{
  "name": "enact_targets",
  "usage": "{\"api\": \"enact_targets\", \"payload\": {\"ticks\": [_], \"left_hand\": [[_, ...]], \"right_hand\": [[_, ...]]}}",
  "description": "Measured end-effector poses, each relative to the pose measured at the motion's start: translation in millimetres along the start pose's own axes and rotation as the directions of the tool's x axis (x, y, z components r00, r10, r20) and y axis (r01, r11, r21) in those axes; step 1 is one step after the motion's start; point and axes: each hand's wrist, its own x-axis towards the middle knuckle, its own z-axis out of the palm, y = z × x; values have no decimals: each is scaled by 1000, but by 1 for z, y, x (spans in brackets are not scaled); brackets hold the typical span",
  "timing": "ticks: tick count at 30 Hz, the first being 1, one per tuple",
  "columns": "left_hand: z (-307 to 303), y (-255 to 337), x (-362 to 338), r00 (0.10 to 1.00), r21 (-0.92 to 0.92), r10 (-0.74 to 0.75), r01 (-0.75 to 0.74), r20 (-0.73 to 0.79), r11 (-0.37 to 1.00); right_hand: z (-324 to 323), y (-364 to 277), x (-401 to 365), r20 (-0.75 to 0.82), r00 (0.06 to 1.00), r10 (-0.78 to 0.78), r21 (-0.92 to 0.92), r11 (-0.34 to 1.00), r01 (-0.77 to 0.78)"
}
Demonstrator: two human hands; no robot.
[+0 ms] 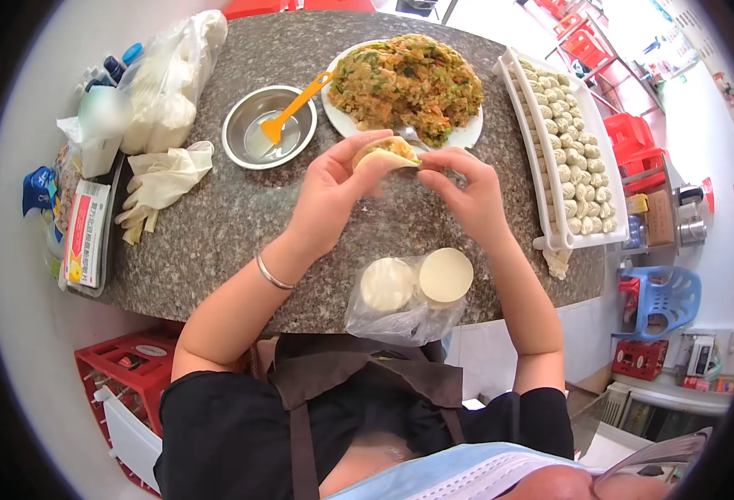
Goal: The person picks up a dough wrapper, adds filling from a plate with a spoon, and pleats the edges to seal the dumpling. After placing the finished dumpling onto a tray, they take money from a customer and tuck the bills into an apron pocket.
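My left hand (pixel 334 185) cradles a round dumpling wrapper (pixel 406 162) with orange-and-green filling (pixel 388 146) showing in its fold. At the wrapper's right edge, the thumb and fingers of my right hand (pixel 467 190) pinch the dough. Just beyond both hands is a white plate (pixel 338 122) heaped with chopped filling (pixel 409 79); part of a metal utensil (pixel 411 136) shows at its near rim. Two stacks of round wrappers, a left stack (pixel 387 284) and a right stack (pixel 446 275), rest on a clear plastic bag (pixel 396 323) near the counter's front edge.
A steel bowl (pixel 235 150) holding an orange brush (pixel 300 107) stands left of the plate. On the right, a white tray (pixel 542 196) carries rows of pleated dumplings (pixel 579 167). Gloves (pixel 163 187), a bulging plastic bag (pixel 171 83) and a box (pixel 86 233) occupy the left side.
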Motion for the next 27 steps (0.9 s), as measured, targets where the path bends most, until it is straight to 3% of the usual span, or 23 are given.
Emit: {"api": "enact_targets", "payload": {"ticks": [1, 2, 4, 10, 13, 16, 19, 23, 26, 27], "left_hand": [[2, 0, -2, 1000, 20, 10, -10, 0, 1000], [3, -1, -2, 1000, 25, 9, -9, 4, 1000], [4, -4, -3, 981, 115, 194, -195, 21, 974], [4, -10, -5, 920, 214, 390, -390, 43, 896], [5, -10, -4, 903, 129, 430, -424, -19, 896], [3, -9, -5, 914, 197, 406, -396, -12, 897], [3, -8, -6, 918, 196, 396, -388, -4, 901], [4, -8, -6, 919, 236, 394, -382, -5, 894], [4, -8, -4, 922, 242, 386, -369, -27, 897], [4, -7, -3, 925, 224, 377, -358, -49, 906]], "right_hand": [[4, -1, 1, 0, 998, 64, 173, 983, -63], [8, -3, 4, -6, 998, 63, 177, 982, -61], [12, -6, 8, -46, 994, 101, 451, 890, -70], [18, -9, 14, -74, 982, 173, 517, 849, -110], [24, -19, 12, -107, 987, 119, 467, 882, -56], [26, -14, 13, -108, 991, 82, 420, 907, -29], [19, -14, 18, -23, 990, 142, 430, 895, -118], [21, -12, 18, -32, 991, 128, 432, 896, -102], [22, -11, 16, -114, 992, 46, 329, 944, -6], [22, -13, 16, -133, 989, -70, 243, 965, 101]]}}
